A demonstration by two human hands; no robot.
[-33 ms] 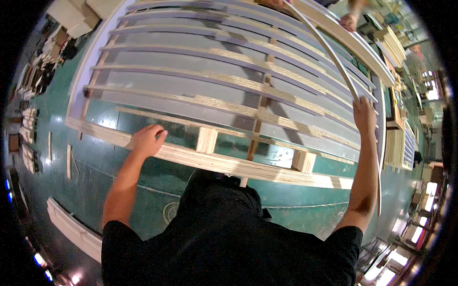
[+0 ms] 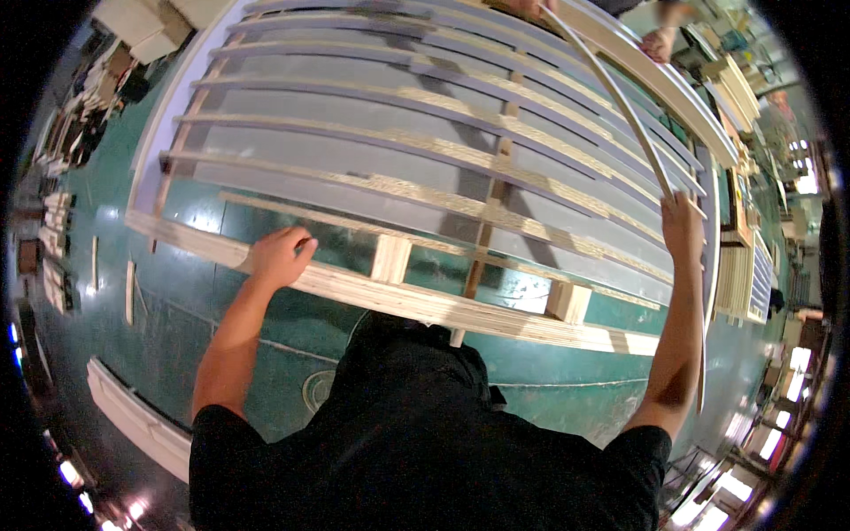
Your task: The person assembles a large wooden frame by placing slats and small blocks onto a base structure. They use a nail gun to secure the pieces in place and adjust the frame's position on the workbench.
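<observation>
My left hand [image 2: 282, 257] is at the left part of a pale plywood rail [image 2: 407, 305] just in front of me, fingers curled closed; what they hold, if anything, is hidden. At the right, my right hand [image 2: 683, 221] is closed around a long, thin pale strip [image 2: 620, 106]. The strip bows away over a large slatted frame [image 2: 381, 97] to its far right, where another person's hand [image 2: 533, 7] is at its end. Its near end hangs down beside my right forearm. Two wooden blocks [image 2: 391, 258] stand against the rail's far side.
Another person's second hand [image 2: 657, 44] is at the frame's far right edge. A white panel [image 2: 137, 416] lies on the green floor at the lower left. Stacked boards [image 2: 739, 288] stand to the right, and wood pieces [image 2: 57, 252] lie at the left.
My right hand has come slightly nearer with the strip. My left hand keeps its place at the rail, and the whole view has shifted a little.
</observation>
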